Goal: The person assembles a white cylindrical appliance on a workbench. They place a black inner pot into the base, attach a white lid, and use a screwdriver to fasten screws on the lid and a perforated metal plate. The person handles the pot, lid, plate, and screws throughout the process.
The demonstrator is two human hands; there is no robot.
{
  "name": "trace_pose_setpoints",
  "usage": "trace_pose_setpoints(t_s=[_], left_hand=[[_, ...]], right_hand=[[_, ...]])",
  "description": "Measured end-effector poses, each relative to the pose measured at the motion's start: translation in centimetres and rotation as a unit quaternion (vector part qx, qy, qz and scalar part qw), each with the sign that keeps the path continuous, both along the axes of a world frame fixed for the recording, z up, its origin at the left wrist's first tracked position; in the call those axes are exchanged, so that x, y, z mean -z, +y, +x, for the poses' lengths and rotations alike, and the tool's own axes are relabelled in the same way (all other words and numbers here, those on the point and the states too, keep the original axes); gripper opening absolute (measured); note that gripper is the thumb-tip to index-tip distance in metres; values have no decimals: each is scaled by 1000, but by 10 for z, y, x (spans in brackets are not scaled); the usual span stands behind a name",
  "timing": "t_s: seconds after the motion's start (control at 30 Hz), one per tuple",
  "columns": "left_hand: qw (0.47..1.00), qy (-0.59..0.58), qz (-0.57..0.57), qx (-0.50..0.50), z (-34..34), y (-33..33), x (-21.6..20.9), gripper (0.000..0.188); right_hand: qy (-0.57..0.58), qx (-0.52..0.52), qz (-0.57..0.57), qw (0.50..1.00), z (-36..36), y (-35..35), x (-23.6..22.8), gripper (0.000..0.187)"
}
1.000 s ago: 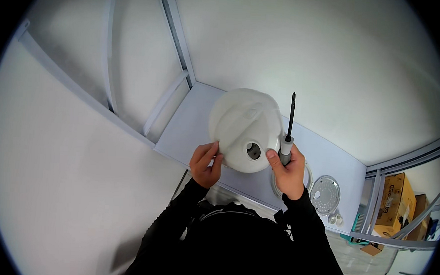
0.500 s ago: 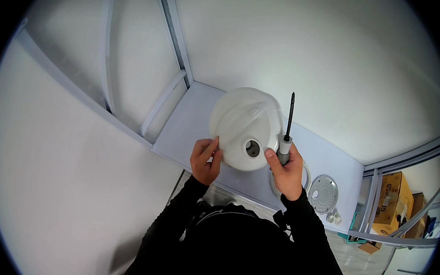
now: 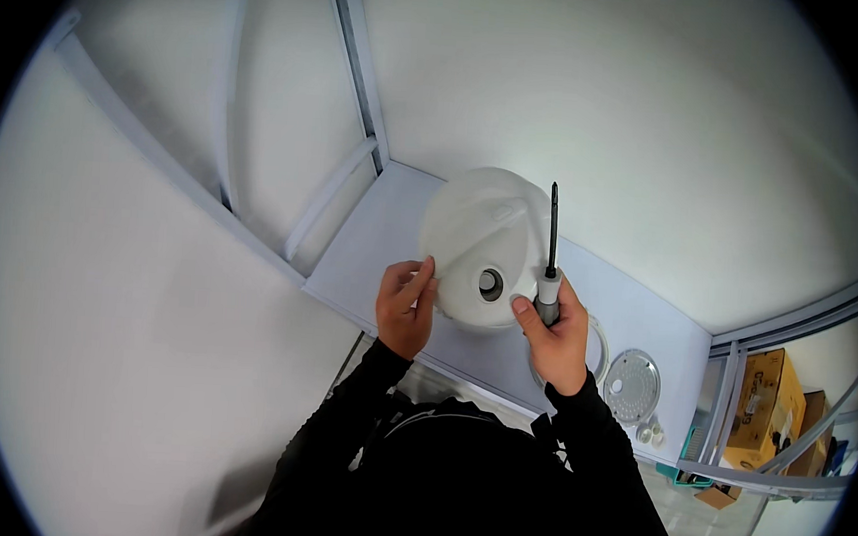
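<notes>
One dome [image 3: 479, 232] — one screwdriver [image 3: 550, 250].

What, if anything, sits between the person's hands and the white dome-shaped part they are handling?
Nothing visible does. The left hand grips the left edge of the white dome-shaped part directly. The right hand touches the part's lower right with its thumb while also holding a screwdriver, which points upward beside the part, not between hand and part.

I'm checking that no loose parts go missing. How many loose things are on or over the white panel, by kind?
White domed cover: 1
Screwdriver: 1
Round perforated grille: 1
White ring: 1
Small round bits by the grille: 2, perhaps more
Total: 6
</notes>
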State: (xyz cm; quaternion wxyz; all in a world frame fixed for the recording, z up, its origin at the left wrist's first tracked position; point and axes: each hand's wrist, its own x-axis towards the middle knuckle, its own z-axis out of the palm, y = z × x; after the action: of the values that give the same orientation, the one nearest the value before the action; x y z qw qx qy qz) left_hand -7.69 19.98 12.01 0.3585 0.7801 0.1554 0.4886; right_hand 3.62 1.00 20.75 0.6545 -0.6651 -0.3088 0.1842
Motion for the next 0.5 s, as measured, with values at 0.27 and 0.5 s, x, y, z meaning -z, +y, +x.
trace_pose_setpoints(t_s=[0.27, 0.5], left_hand=[[988, 121, 73, 62, -19, -13, -2, 105], [994, 100, 40, 1, -8, -40, -1, 127]], right_hand=[[48, 1, 17, 999, -3, -1, 1, 52], [52, -39, 31, 997, -9, 1, 1, 56]])
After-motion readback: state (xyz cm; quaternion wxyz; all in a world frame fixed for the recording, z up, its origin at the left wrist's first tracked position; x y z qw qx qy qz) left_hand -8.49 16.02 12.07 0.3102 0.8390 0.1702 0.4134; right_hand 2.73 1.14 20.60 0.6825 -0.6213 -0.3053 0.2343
